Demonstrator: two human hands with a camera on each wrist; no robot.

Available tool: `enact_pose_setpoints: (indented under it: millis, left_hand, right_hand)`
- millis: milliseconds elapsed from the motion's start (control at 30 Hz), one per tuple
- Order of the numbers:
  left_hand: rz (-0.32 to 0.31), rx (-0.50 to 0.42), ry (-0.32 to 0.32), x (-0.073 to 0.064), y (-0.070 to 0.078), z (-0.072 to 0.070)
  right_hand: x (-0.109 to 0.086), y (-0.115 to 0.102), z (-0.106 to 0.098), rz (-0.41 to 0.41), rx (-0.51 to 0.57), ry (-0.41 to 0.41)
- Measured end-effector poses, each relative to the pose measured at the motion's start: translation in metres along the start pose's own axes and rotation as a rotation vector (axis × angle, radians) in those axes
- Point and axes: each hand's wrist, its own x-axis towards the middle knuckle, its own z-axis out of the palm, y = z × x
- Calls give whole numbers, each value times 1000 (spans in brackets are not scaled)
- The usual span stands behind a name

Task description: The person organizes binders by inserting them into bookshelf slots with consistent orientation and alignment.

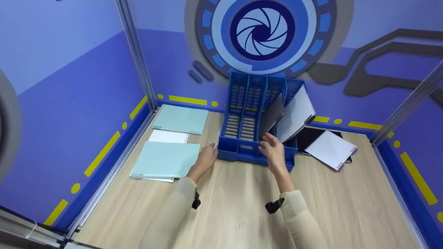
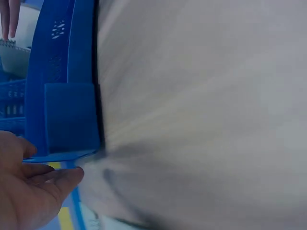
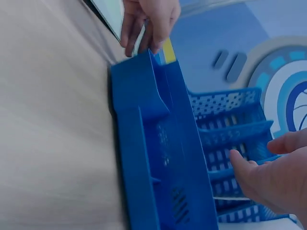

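Note:
A blue desktop file organizer [image 1: 230, 144] with several upright slots stands against the back wall. My left hand [image 1: 205, 159] holds its front left corner; in the left wrist view the thumb lies on one side of the side wall [image 2: 72, 120] and the fingers on the other. A dark grey spiral notebook [image 1: 271, 116] and a white spiral notebook [image 1: 295, 114] lean in the right-hand slots. My right hand [image 1: 273, 152] hovers over the front of the organizer, right by the grey notebook's lower edge, fingers loosely bent, with nothing between thumb and fingers in the right wrist view.
Two pale green notebooks [image 1: 166, 159] lie on the left of the wooden table [image 1: 235, 204], with white notebooks [image 1: 169, 136] partly under them. At the right, a white spiral notebook [image 1: 330, 150] rests on a black one [image 1: 309, 136]. Blue panels enclose the table's back and sides.

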Motion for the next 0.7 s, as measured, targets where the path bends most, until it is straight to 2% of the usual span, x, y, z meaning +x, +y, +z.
enact_pose_setpoints:
  millis: [100, 200, 300, 367, 467, 567, 700]
  left_hand:
    - [55, 113, -48, -23, -2, -21]
    - [144, 235, -75, -45, -7, -53]
    - [200, 395, -82, -63, -27, -85]
    - [178, 499, -111, -75, -44, -102]
    - [123, 580, -176, -92, -68, -121]
    - [58, 584, -209, -109, -87, -136]
    - [25, 600, -172, -127, -108, -151]
  right_hand:
    - [-18, 10, 6, 24, 11, -1]
    - [-30, 18, 16, 45, 58, -3]
    - [-38, 31, 25, 91, 119, -6]
    - [-44, 40, 29, 135, 152, -5]
    - [-54, 56, 30, 202, 185, -3]
    - [-66, 72, 32, 260, 205, -26]
    - [-80, 90, 38, 314, 244, -88]
